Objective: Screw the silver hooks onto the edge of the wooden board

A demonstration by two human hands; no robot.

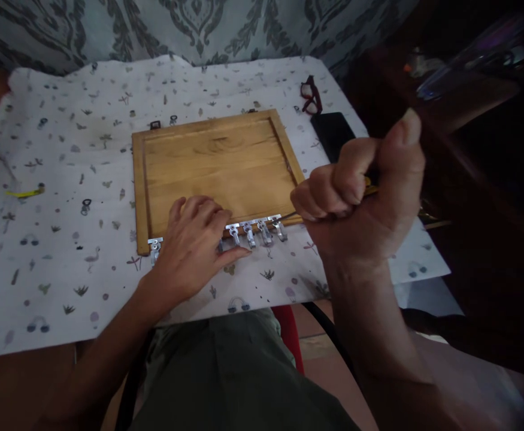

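Observation:
A wooden panel with a raised frame lies on the table, with several silver metal hooks along its near edge. My left hand rests over that edge, fingers spread on the wood and thumb stretched out beside the hooks. It covers part of the row. Closed in a fist, my right hand grips a screwdriver; a bit of yellow handle shows between the fingers. The thin shaft points left, and its tip is at the rightmost hook. Most of the handle is hidden by the hand.
A patterned white cloth covers the table. Dark red glasses and a black phone lie beyond the panel at the right. A small yellow item is at the left. Patterned fabric hangs behind the table.

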